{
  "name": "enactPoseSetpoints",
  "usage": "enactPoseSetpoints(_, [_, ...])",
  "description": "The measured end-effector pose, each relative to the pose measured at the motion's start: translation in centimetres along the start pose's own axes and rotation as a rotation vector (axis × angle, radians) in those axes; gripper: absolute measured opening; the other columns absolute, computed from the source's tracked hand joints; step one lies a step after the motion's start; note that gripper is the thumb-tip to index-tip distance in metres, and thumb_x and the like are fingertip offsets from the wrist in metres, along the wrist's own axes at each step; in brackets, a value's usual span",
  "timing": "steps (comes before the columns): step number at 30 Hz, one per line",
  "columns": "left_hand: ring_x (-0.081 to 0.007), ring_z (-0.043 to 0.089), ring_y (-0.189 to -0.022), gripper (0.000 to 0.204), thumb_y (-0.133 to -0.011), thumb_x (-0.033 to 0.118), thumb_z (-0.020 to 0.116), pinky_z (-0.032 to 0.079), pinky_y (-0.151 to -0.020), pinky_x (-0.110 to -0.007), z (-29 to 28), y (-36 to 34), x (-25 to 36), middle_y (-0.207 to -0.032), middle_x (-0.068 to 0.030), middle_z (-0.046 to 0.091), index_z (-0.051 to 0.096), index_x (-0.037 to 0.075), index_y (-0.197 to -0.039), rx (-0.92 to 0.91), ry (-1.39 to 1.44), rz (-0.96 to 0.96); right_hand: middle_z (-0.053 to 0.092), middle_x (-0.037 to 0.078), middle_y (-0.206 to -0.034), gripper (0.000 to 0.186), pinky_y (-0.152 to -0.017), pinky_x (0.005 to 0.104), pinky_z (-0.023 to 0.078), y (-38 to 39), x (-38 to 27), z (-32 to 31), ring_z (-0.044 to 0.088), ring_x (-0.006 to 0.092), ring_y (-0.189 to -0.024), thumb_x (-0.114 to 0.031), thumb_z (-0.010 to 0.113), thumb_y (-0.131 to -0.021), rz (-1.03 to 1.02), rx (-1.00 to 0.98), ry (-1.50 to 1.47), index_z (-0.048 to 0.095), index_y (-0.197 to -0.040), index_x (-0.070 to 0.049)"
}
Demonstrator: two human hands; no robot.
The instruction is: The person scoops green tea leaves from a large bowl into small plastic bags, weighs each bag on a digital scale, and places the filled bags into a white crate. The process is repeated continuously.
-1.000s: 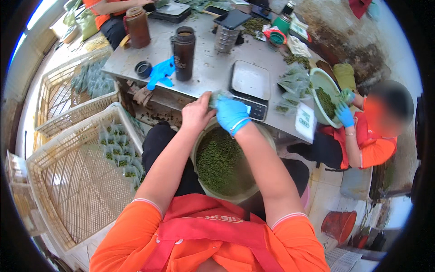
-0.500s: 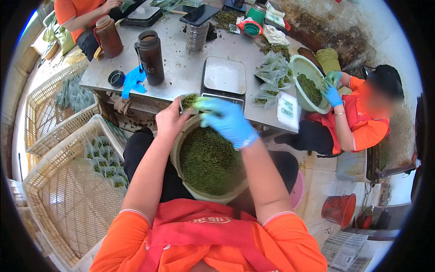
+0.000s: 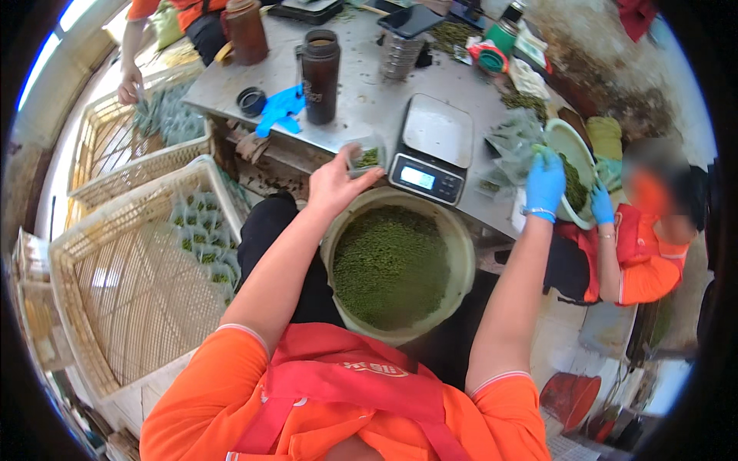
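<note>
My bare left hand [image 3: 338, 183] holds a small clear plastic bag [image 3: 367, 158] with green grains in its bottom, near the table's front edge. The bag is pinched between thumb and fingers, just left of a digital scale [image 3: 430, 146] with a lit display and a bare pan. My right hand [image 3: 544, 188], in a blue glove with greenish fingertips, reaches far right beside the rim of a co-worker's pale green basin [image 3: 573, 146]. What its fingers touch is hidden. Between my knees stands a round pale tub [image 3: 461, 265] with small green peppercorn-like grains [image 3: 388, 265].
Filled clear bags [image 3: 513, 146] lie right of the scale. Left of me are a plastic crate [image 3: 115, 307] with several filled bags and another crate [image 3: 134, 165] behind it. A dark bottle [image 3: 319, 77] and blue glove [image 3: 280, 110] lie on the table. A co-worker's gloved hand [image 3: 602, 203] is close to mine.
My right hand has left the bag and moved right to the co-worker's basin. My left hand still holds the bag. The view has shifted left, and the scale's display is now uncovered.
</note>
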State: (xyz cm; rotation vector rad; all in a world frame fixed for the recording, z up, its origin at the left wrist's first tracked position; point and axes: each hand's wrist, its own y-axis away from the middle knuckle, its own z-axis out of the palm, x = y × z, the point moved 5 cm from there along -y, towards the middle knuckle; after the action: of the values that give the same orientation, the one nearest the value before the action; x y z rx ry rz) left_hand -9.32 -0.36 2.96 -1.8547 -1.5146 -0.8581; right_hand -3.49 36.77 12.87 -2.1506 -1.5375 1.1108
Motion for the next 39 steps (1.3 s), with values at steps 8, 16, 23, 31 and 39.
enactPoseSetpoints(8, [-0.0345,0.059,-0.100,0.058,-0.083,0.050,0.055,0.045,-0.084,-0.039,0.4,0.2,-1.4,-0.108,-0.0163,0.062,0.049,0.008,-0.123,0.016,0.119,-0.009,0.064,0.010,-0.104,0.021,-0.088,0.0328,0.044,1.2,-10.4,1.6,0.059,0.0220,-0.097,-0.011,0.050,-0.091,-0.110,0.253,-0.441,0.062,-0.107,-0.007])
enactPoseSetpoints(16, [-0.0229,0.062,-0.088,0.049,-0.089,0.039,0.056,0.051,-0.070,-0.034,-4.2,1.0,-4.5,-0.098,-0.0164,0.063,0.051,0.001,-0.119,0.209,0.609,0.037,0.062,0.013,-0.109,0.024,-0.090,0.0345,0.044,8.5,-10.8,5.1,0.059,0.0276,-0.100,-0.003,0.053,-0.086,-0.216,-0.002,-0.462,0.062,-0.107,-0.005])
enactPoseSetpoints(23, [-0.0151,0.064,-0.073,0.048,-0.089,0.036,0.058,0.048,-0.065,-0.026,-18.9,11.2,-14.4,-0.094,-0.0089,0.064,0.050,-0.001,-0.118,0.589,0.387,-0.090,0.062,0.013,-0.113,0.031,-0.088,0.0298,0.046,21.9,-12.4,4.8,0.060,0.0182,-0.101,-0.005,0.056,-0.087,0.134,-0.664,-0.678,0.057,-0.117,0.000])
enactPoseSetpoints(31, [-0.0431,0.057,-0.097,0.065,-0.087,0.059,0.038,0.042,-0.085,-0.047,-25.5,24.9,-28.8,-0.105,-0.0235,0.061,0.046,0.005,-0.122,0.664,-0.275,-0.752,0.063,0.016,-0.108,0.030,-0.085,0.0351,0.048,29.9,-14.1,6.7,0.061,0.0295,-0.099,-0.016,0.059,-0.084,-0.189,-1.014,-0.463,0.061,-0.111,-0.005])
enactPoseSetpoints(39, [-0.0396,0.055,-0.107,0.069,-0.082,0.046,0.050,0.040,-0.093,-0.047,-16.1,24.1,-31.7,-0.122,-0.0282,0.050,0.033,-0.002,-0.129,0.193,-0.368,-0.952,0.062,0.018,-0.107,0.031,-0.085,0.0351,0.048,32.1,-11.9,7.2,0.061,0.0303,-0.098,-0.017,0.060,-0.083,-0.132,-1.116,-0.386,0.061,-0.111,-0.004])
